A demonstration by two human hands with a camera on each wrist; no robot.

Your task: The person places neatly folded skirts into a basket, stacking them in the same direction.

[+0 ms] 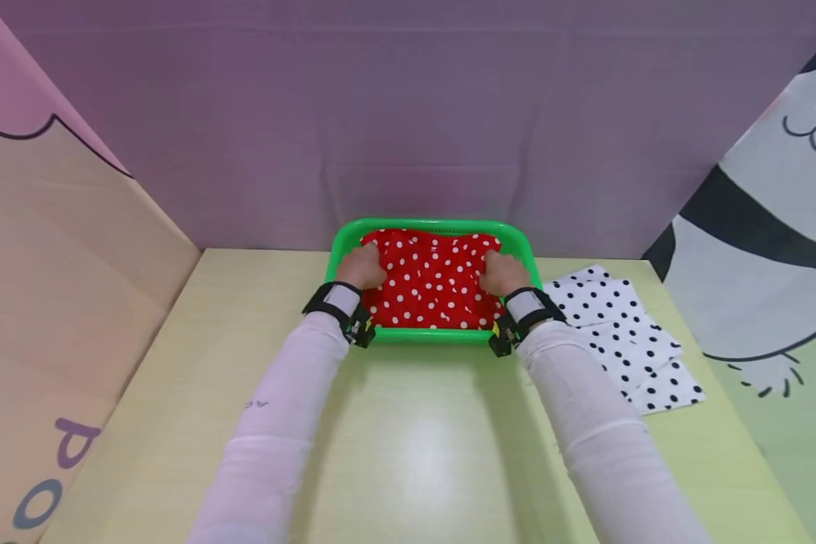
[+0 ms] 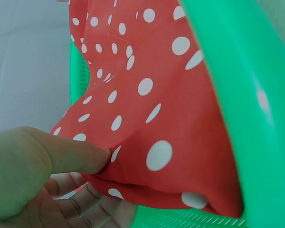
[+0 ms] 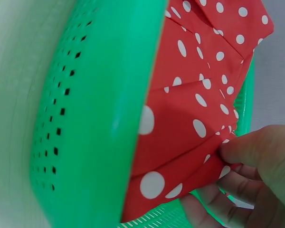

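Inside the green basket (image 1: 520, 243), the red polka-dot cloth (image 1: 431, 281) is getting pinched at both side edges, left hand (image 1: 361, 266) and right hand (image 1: 504, 273) each gripping a fold. Best keeping both grips even so it isn't bunching.

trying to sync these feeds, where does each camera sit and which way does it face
Head: above, facing forward and down at the green basket on the table; both sleeves and hands show.
Left wrist: beside the left hand, facing the red dotted cloth.
Right wrist: beside the right hand, facing the basket's wall.
All share cloth and basket.
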